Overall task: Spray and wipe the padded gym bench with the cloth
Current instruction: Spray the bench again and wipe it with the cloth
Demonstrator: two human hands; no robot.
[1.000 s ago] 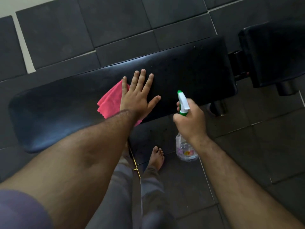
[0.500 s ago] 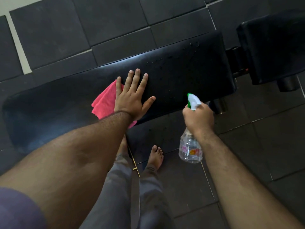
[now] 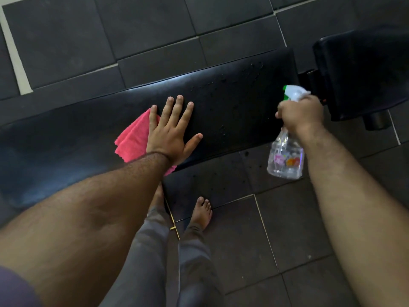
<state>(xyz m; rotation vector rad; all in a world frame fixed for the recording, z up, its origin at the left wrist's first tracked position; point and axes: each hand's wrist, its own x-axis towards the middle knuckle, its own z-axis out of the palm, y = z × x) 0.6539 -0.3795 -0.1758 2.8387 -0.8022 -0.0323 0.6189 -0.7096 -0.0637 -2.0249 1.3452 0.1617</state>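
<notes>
Spray bottle point(image 3: 285, 156) shifted right; left hand point(image 3: 171, 134) flat on cloth point(image 3: 132, 138).

Most of the pink cloth point(image 3: 132, 138) lies hidden under the left hand point(image 3: 170, 135) and its forearm — only a folded edge shows beside the little finger. The right hand point(image 3: 302, 111) covers the spray bottle point(image 3: 285, 158) neck and trigger, and the label is too blurred to read. Left of that forearm, the bench point(image 3: 232, 107) runs past the frame edge.
</notes>
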